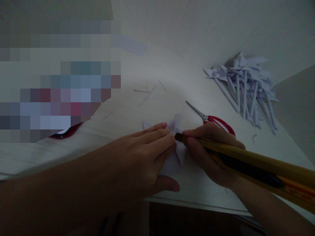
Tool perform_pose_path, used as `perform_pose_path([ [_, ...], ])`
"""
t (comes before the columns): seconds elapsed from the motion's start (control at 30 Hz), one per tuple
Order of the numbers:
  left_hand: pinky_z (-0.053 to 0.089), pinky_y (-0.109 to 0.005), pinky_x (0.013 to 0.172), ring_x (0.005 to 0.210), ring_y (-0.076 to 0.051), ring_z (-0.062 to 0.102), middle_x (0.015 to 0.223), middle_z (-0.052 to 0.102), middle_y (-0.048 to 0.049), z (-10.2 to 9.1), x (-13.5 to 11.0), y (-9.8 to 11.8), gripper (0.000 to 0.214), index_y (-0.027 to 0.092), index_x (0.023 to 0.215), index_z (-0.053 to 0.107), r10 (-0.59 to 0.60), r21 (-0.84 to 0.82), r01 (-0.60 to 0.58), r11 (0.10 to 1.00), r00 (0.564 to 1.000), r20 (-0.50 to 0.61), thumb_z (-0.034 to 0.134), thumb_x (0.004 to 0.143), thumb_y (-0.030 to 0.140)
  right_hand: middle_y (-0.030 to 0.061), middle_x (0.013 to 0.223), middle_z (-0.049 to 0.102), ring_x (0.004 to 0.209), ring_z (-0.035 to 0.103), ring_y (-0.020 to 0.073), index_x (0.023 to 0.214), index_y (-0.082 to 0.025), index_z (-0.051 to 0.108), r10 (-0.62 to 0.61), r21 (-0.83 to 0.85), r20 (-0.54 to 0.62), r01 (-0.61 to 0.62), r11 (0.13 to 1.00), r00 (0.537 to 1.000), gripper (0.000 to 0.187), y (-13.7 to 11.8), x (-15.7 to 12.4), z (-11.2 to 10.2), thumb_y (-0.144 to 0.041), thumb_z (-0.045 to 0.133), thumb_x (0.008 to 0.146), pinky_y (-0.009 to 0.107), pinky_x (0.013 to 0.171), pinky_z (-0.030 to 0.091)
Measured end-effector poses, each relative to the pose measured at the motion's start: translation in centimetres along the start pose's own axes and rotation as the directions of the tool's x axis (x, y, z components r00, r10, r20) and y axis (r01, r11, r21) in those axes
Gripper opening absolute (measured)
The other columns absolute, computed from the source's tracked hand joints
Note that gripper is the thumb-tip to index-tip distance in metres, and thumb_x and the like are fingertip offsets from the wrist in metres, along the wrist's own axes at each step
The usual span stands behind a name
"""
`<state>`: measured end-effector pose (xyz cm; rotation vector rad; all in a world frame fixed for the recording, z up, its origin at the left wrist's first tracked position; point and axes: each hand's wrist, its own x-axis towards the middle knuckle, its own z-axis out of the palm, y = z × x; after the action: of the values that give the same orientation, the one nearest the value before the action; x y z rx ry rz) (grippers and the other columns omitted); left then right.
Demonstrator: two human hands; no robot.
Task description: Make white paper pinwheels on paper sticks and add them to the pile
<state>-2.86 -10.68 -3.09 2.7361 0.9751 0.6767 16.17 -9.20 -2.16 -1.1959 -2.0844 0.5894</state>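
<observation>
My left hand [150, 150] lies flat over a piece of folded white paper [172, 164], its fingers stretched out and pressing on it. Parts of the paper's pointed flaps show around the fingers. From the right, my right hand [211, 154] grips a long yellow-brown tool [246, 160] with a black patch and orange marking. Its narrow dark tip meets the paper beside my left fingertips; I cannot make out its exact kind. Just beyond my right hand lie scissors [204, 116] with red handles, partly hidden by that hand.
A pile of white paper pinwheels on rolled paper sticks [246, 88] lies at the back right. Thin sticks and scraps [147, 93] are scattered mid-table [118, 111]. A paper strip [131, 44] lies at the back. The left side is blurred out, with a red-edged object [66, 133] showing.
</observation>
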Motion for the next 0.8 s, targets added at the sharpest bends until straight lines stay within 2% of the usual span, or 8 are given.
perform_pose_path([
  [0.17,0.036,-0.029,0.102,0.098,-0.016,0.056,0.094,0.064,-0.0036,0.08,0.05,-0.13,0.033,0.014,0.099,0.061,0.068,0.072,-0.067,0.995,0.998,-0.016,0.038,0.089,0.035,-0.0039,0.053,0.059,0.042,0.054,0.0106,0.079,-0.025,0.056,-0.058,-0.035,0.053,0.06,0.998,0.997,0.004,0.13,-0.06,-0.12,-0.022,0.054,0.081,0.024,0.042,0.042],
  [0.47,0.037,-0.028,0.1,0.101,-0.017,0.054,0.092,0.064,-0.0051,0.53,-0.19,-0.03,0.042,0.012,0.098,0.061,0.089,0.151,-0.077,0.986,0.993,-0.078,0.024,0.093,0.032,-0.004,0.052,0.057,0.043,0.055,0.01,0.086,-0.025,0.054,-0.114,-0.012,0.113,0.116,0.993,0.987,0.009,0.58,-0.03,-0.42,-0.018,0.054,0.081,0.021,0.039,0.042],
  [0.8,0.04,-0.03,0.098,0.103,-0.019,0.054,0.093,0.063,-0.0055,0.8,-0.23,-0.13,0.037,0.013,0.097,0.062,0.075,0.111,-0.068,0.992,0.995,-0.064,0.031,0.091,0.032,-0.0039,0.051,0.055,0.042,0.051,0.0096,0.084,-0.025,0.056,-0.093,0.031,0.108,0.09,0.995,0.99,0.008,0.8,-0.15,-0.24,-0.018,0.055,0.08,0.022,0.039,0.039],
])
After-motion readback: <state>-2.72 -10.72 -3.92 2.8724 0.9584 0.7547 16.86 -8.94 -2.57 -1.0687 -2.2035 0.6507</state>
